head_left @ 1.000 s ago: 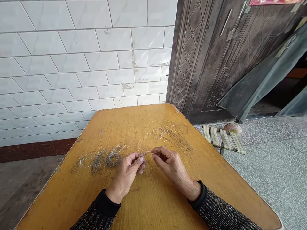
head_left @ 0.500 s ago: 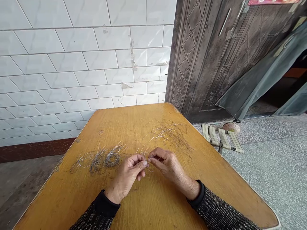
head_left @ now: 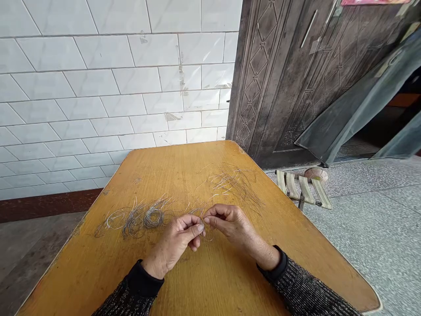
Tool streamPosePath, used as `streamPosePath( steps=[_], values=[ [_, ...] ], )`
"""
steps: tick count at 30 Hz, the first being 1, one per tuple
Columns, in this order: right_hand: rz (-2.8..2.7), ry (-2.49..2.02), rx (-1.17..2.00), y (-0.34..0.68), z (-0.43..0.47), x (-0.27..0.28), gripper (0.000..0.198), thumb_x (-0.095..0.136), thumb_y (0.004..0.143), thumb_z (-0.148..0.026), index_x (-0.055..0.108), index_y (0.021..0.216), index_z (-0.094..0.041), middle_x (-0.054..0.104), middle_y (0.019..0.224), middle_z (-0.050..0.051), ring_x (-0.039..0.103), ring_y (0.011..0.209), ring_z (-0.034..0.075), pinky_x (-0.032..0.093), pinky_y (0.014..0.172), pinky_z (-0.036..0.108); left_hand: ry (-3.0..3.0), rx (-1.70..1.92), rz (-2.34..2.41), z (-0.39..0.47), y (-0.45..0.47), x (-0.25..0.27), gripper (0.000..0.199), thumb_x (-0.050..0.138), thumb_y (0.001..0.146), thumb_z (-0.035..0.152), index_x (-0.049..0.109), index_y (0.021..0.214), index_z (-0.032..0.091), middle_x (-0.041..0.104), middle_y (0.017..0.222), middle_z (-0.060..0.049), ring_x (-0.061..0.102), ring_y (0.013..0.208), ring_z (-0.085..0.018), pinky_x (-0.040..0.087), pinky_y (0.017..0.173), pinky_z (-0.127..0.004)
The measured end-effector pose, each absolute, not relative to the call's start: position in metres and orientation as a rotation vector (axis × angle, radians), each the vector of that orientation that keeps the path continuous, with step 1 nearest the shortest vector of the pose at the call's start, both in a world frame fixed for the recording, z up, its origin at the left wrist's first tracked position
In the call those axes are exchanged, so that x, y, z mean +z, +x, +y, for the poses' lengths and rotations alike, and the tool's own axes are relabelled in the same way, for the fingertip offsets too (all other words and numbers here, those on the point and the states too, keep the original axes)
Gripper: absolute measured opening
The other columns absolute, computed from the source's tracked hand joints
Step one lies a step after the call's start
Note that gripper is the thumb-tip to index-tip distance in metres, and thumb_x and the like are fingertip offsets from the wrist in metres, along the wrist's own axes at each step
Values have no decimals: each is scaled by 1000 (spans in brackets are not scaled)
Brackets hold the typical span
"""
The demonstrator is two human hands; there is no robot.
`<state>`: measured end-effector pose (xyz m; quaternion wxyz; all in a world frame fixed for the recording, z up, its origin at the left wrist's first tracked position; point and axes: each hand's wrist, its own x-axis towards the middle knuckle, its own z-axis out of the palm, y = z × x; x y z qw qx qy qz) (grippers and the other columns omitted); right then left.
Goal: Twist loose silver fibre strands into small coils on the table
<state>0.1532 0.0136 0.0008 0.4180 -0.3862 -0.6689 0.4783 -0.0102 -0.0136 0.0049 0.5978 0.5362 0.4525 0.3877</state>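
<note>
My left hand (head_left: 180, 240) is closed in a pinch, thumb against fingers, on thin wire. Close beside it, my right hand (head_left: 235, 226) pinches the wire too, its fingertips almost touching the left ones. A thin loop of this wire (head_left: 208, 239) shows just below the fingertips; much of the rest is hidden by the hands. Left of my hands lie coiled bundles of grey wire (head_left: 154, 217) and a looser, paler coil (head_left: 115, 219). Beyond my right hand, loose wire strands (head_left: 230, 182) are spread over the wooden table (head_left: 210, 281).
White wall tiles (head_left: 98, 83) rise behind the table's far edge. To the right are a dark carved door (head_left: 283, 79), a grey-green curtain (head_left: 358, 105), and a low folding stool (head_left: 304, 188) with striped webbing on the speckled floor (head_left: 371, 228).
Both hands stay pinched at nearly the same spot over the table. The fingertips have shifted only slightly. The wire bundles lie as before.
</note>
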Motion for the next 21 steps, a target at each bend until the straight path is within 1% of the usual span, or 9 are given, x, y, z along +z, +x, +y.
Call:
streamPosePath(
  steps=[4,7,9,12,16,21],
  values=[
    [-1655,-972,1217,152,14,1,14,59,73,-28,63,65,-17,57,59,-2,48,56,10,37,55,22,1226,890,1025,-15,-9,6,20,62,72,34,58,67,15,54,58,2,45,48,-8,36,49,-22],
    [-1642,-955,1253,153,16,2,14,60,72,-29,62,65,-17,56,58,-2,47,54,9,37,53,22,1144,929,1013,-13,-9,3,19,64,71,33,58,69,15,53,58,2,47,50,-8,37,49,-22],
    [-1627,-941,1268,154,18,3,14,61,71,-30,62,71,-17,56,60,-2,47,54,9,38,52,22,1085,990,1018,-12,-10,1,18,65,70,32,59,71,15,55,61,2,48,52,-8,38,50,-22],
    [-1614,-966,1251,156,20,4,19,61,71,-33,62,79,-16,55,62,-2,47,53,8,38,50,21,1039,1081,1024,-8,-12,0,19,67,69,31,59,73,14,58,66,0,51,55,-9,39,52,-22],
    [-1583,-1027,1246,157,21,4,17,58,73,-33,59,71,-15,54,59,-2,45,49,7,36,47,20,1026,1097,1032,-6,-13,1,21,69,68,32,60,72,13,59,67,-2,52,58,-10,40,53,-23],
    [-1521,-1028,1281,154,24,-1,19,59,70,-33,56,63,-16,53,53,-3,43,43,6,34,43,19,1021,1102,1016,-7,-15,3,23,68,69,34,63,78,12,61,74,-4,53,60,-10,43,57,-24]
  ],
)
